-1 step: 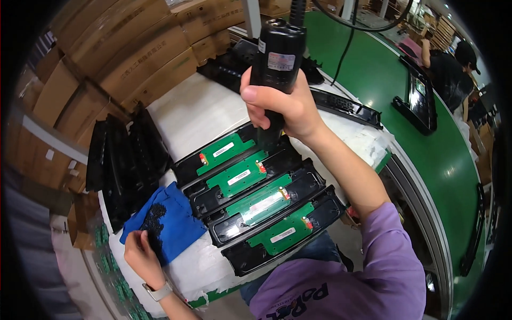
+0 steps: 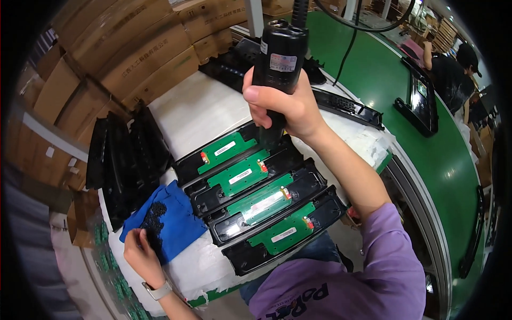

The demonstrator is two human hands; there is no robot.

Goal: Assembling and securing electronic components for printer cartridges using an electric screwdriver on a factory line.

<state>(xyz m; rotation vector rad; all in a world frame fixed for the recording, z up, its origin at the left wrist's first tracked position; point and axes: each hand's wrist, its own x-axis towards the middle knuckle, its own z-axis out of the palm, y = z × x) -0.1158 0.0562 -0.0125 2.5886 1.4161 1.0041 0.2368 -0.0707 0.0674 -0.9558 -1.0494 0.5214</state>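
My right hand [image 2: 285, 104] is wrapped round a black electric screwdriver [image 2: 281, 58], held upright with its cord rising from the top. Its lower end comes down over the farthest of several long black plastic housings [image 2: 282, 160], where the tip is hidden. Green circuit boards [image 2: 282, 234] with white labels and small red connectors lie in these housings, side by side. My left hand [image 2: 141, 258] rests at the edge of a heap of tiny black screws [image 2: 156, 216] on a blue cloth [image 2: 181, 229]. Its fingertips are pinched together; what they hold is too small to make out.
More black housings [image 2: 128, 154] are stacked at the left, and others [image 2: 346, 106] lie along the table's far side. Cardboard boxes [image 2: 144, 53] stand behind. Right of the white-covered table [image 2: 181, 109] runs a green conveyor [image 2: 368, 69] with a black unit [image 2: 418, 101]; a co-worker [image 2: 453, 80] is beyond.
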